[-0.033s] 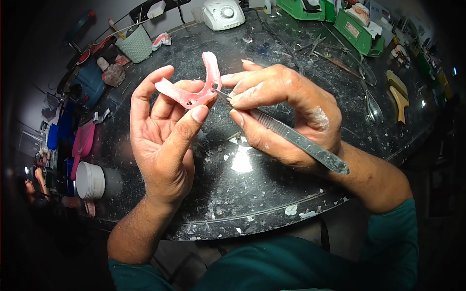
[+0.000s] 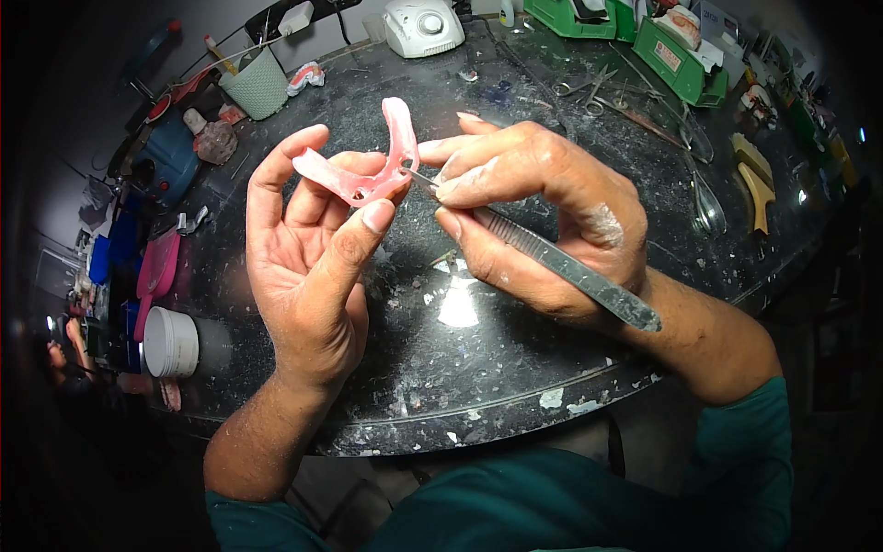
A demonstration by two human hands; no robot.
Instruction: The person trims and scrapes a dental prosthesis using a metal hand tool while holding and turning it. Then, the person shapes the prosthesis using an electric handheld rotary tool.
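My left hand [image 2: 317, 248] pinches a pink, horseshoe-shaped denture base [image 2: 340, 175] between thumb and fingers, raised above the table. Two small holes show near its front curve, the side toward me. In my right hand [image 2: 552, 202] is a grey metal scalpel [image 2: 570, 271], gripped like a pen, its ribbed handle slanting down to the right. The scalpel's narrow tip meets the denture base at the right-hand hole. Whether the tip sits inside the hole or only against its edge, I cannot tell. White dust marks my right fingers and knuckles.
Around the dark, speckled table [image 2: 405, 386] stand a white lidded tub [image 2: 171, 342], a pink dustpan [image 2: 158, 267], a woven-look grey cup [image 2: 255, 85] and a white control box [image 2: 423, 28]. Toward the right lie scissors [image 2: 598, 90], a wooden-handled brush [image 2: 756, 184] and green bins [image 2: 676, 60].
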